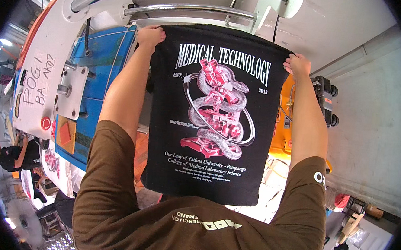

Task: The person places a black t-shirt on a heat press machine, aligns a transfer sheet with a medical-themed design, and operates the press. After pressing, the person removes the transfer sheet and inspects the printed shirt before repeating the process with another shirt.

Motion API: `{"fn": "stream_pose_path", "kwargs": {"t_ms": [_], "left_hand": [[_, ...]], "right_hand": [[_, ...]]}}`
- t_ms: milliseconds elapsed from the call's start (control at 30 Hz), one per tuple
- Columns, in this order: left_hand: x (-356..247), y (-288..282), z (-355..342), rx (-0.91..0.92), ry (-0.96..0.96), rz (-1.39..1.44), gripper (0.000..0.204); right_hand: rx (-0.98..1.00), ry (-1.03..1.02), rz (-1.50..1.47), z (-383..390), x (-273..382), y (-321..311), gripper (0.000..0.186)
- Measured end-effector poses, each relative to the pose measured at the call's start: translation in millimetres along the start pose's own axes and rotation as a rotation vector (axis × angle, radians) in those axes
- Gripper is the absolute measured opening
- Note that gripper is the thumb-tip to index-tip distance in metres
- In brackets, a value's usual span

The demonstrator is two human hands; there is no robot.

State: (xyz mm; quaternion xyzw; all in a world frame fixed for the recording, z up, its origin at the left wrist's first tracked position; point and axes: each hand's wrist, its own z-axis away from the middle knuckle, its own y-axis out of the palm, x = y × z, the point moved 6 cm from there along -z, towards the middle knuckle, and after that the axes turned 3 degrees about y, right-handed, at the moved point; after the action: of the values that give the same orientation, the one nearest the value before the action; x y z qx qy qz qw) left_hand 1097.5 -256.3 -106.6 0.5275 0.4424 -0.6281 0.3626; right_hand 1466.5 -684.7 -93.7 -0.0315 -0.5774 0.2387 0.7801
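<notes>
A black printed T-shirt (pixel 164 118) hangs spread out in front of me, held up by its two upper corners. Its print shows a pink microscope wrapped by a grey snake, with white lettering above and below. The upper left corner is pinched in my left hand (pixel 152 35), fingers closed on the cloth. At the upper right corner my right hand (pixel 297 65) grips the fabric the same way. Both arms are stretched forward in brown short sleeves. The cloth hides much of what stands behind it.
Chrome rails (pixel 190 9) run across a white machine at the top. A blue panel (pixel 97 66) and a red button (pixel 45 123) are at left, orange equipment (pixel 284 117) at right. Another person (pixel 17 154) works at far left, beside a fan (pixel 24 222).
</notes>
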Motion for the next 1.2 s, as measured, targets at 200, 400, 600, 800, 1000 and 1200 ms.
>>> {"fn": "stream_pose_path", "kwargs": {"t_ms": [200,400,600,800,1000,1200], "left_hand": [[-5.8,25.2,30.4,-0.122,0.497,-0.473,0.038],[-23.7,154.3,171.0,0.453,1.096,-0.845,0.042],[-27.9,144.5,154.3,0.484,1.011,-0.733,0.038],[14.7,52.0,69.5,0.237,0.724,-0.75,0.041],[45.9,-25.2,26.8,0.161,0.429,-0.875,0.034],[44.6,-50.2,203.0,0.218,0.39,-0.47,0.034]], "right_hand": [[-0.266,-0.49,0.686,25.3,2.0,17.1,0.047],[0.036,-0.997,1.047,144.0,-16.1,162.7,0.058],[0.192,-0.774,1.025,118.0,3.4,143.8,0.051],[-0.065,-0.395,0.837,48.3,-26.3,52.0,0.054],[-0.071,-0.442,0.606,50.2,-40.4,45.2,0.064],[0.179,-0.31,0.424,188.7,-106.6,-17.7,0.06]]}}
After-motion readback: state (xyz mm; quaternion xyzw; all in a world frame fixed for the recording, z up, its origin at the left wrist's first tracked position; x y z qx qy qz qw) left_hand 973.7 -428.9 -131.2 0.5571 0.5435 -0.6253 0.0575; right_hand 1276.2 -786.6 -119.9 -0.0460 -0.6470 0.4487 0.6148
